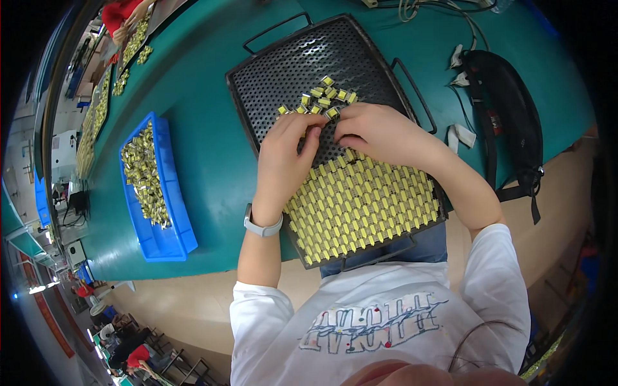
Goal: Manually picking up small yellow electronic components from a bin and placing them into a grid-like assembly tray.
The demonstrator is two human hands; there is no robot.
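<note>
Across the white shirt (270, 328): outlined lettering (373, 321) with red dots, upside down in this view.
Left hand (286, 138): fingers bent, thumb and forefinger near each other beside loose yellow parts (327, 93); whether they grip one, I cannot tell; pale wristband (264, 225) at the wrist.
Right hand (370, 128): reaching inward, fingers curled opposite the left fingertips; its grip is hidden.
Yellow parts in rows (364, 209): packed over the near portion of the black perforated tray (309, 55).
Tray edges: raised rim, wire handles; near end juts past the desk (206, 109).
Open room: bare green strip between tray and blue bin (183, 222); black pouch (512, 116) bounds the right.
</note>
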